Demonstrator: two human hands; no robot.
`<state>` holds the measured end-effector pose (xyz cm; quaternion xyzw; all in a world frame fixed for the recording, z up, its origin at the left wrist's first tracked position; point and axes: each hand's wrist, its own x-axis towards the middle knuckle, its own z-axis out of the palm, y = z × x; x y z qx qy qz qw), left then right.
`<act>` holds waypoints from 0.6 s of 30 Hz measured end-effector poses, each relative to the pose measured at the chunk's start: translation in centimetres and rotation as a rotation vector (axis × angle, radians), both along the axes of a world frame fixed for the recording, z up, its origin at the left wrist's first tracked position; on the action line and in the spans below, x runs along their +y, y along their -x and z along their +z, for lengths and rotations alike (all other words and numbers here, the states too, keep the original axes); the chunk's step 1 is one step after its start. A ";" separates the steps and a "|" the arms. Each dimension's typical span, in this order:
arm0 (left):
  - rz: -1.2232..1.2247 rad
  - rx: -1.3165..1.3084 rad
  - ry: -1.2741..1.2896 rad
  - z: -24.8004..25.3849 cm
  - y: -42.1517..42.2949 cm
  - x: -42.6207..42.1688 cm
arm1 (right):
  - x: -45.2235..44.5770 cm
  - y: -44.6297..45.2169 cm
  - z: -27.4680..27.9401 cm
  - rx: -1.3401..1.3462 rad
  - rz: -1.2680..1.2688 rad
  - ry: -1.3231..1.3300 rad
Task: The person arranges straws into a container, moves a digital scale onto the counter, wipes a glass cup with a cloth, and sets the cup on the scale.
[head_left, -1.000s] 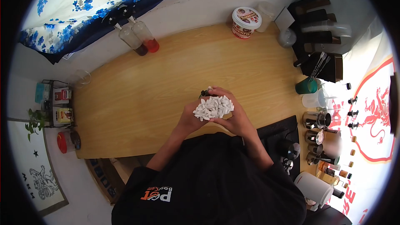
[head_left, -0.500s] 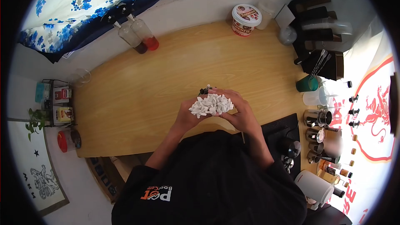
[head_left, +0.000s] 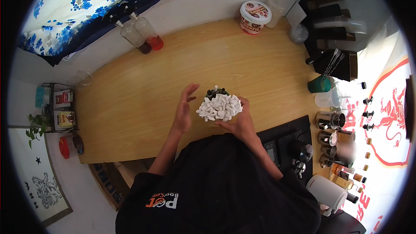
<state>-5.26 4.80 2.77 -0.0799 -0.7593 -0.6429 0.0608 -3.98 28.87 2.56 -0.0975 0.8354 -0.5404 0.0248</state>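
Head view is showing us a heap of white pieces [head_left: 220, 108] over the near part of the wooden table [head_left: 173, 67], just ahead of our black shirt [head_left: 216, 182]. As we are judging it, the pieces are already sitting together in one dense cluster, and our hands are only partly off it. Our left hand [head_left: 184, 110] is staying clear, fingers loosely spread, holding nothing. Our right hand [head_left: 243, 123] is not yet letting go: it is curving round the heap's right side, thumb along the near edge, while the pieces are hiding most of its fingers. Beyond the heap, a dark item [head_left: 211, 93] with a pale tip is peeking out. Whether a container is bearing the pieces, or the table is, we are unable to tell.

Among the containers, a clear bottle [head_left: 131, 35] by the wall is holding a little dark liquid, and the bottle beside it [head_left: 145, 28] is holding a little red. A lidded tub [head_left: 255, 19] is hiding its contents. On the right, a green cup [head_left: 318, 84] is holding long-handled spoons [head_left: 333, 65], with a clear vessel [head_left: 326, 100] standing just beside it.
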 end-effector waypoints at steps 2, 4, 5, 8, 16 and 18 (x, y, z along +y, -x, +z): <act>-0.120 -0.120 -0.179 -3.1 0.3 1.1 | -0.9 0.2 -2.2 0.103 -0.012 -0.139; -0.176 -0.189 -0.269 -4.2 0.3 2.0 | -0.8 0.9 -3.2 0.177 -0.010 -0.165; -0.230 -0.267 -0.359 -4.6 0.3 2.1 | -0.7 1.2 -3.7 0.241 -0.004 -0.189; -0.256 -0.201 -0.327 -4.4 0.9 2.0 | 0.1 1.3 -1.4 0.270 -0.043 -0.052; -0.302 -0.130 -0.033 -4.3 -1.5 3.1 | 2.5 1.8 -3.7 0.321 -0.131 -0.042; -0.327 -0.122 -0.029 -4.3 -1.9 4.2 | 1.9 1.8 -3.7 0.307 -0.189 -0.026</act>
